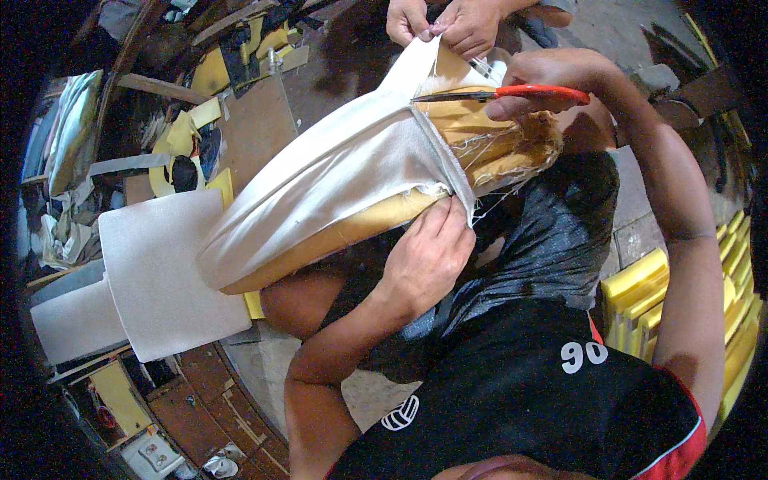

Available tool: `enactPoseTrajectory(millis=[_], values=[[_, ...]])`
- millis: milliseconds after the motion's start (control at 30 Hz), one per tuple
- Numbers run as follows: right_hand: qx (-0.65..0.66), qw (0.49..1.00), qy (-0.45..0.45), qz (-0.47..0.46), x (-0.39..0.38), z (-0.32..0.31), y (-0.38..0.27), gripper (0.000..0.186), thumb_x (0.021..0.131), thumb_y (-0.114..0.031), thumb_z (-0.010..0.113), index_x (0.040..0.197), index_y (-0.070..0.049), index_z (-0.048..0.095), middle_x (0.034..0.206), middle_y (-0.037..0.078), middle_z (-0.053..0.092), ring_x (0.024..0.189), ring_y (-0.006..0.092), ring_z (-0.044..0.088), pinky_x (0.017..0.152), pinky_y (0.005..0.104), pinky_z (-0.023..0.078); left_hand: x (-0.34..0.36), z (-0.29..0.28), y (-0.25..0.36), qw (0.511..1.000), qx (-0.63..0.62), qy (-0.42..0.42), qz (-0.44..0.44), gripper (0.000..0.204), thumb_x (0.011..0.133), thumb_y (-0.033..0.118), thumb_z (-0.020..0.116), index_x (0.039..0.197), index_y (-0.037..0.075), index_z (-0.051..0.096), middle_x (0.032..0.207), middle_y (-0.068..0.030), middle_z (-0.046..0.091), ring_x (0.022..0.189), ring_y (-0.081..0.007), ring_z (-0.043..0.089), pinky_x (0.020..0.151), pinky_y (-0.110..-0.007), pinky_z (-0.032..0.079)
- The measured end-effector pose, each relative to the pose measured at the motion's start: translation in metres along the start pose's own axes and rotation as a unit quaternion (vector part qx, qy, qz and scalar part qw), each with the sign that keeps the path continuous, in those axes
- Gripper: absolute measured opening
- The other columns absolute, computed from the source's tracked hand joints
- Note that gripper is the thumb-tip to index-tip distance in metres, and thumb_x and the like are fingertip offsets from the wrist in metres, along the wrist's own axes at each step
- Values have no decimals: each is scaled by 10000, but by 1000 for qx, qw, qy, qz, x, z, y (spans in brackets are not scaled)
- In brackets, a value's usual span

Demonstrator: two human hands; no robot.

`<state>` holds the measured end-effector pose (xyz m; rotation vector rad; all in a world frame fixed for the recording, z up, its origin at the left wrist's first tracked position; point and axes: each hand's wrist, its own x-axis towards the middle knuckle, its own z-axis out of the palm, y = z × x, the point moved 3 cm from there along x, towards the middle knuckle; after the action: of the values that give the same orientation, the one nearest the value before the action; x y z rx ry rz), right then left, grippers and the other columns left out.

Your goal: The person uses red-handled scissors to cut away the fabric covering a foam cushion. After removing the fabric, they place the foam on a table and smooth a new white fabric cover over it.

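The cushion [344, 180] lies just above and left of the left hand [432, 252], which pinches its creased white cover [296, 180] over yellow foam [352, 226], while the right hand [536, 72] grips red-handled scissors [552, 90].

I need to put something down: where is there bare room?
Bare: the brown board between yellow foam scraps and white fabric, and the pale panel left of it. Crowded: around the scissors, right hand and co-worker's hands.

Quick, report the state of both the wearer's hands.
Left hand: closed, gripping the edge of the white fabric.
Right hand: closed, holding red-handled scissors.
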<state>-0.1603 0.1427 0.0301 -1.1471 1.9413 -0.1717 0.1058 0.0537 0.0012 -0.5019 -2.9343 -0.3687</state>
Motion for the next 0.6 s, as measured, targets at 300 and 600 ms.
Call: enactPoseTrajectory(millis=[300,600], values=[[28,996,55,-69,9,5,-2,654,857,-661,617,754,-26,731,664,69,655,630,159,589,585,361,475,0,1,-5,1000,4,-15,-9,194,749,115,616,897,-11,618,1180,-218,561,1148,-368,550,974,-429,487],[0,997,62,-56,24,12,11,681,895,-652,574,765,7,692,596,29,586,549,124,508,528,330,429,-8,14,-4,998,-5,-63,-29,199,748,146,645,906,26,628,1169,-192,557,1141,-342,543,983,-427,477]])
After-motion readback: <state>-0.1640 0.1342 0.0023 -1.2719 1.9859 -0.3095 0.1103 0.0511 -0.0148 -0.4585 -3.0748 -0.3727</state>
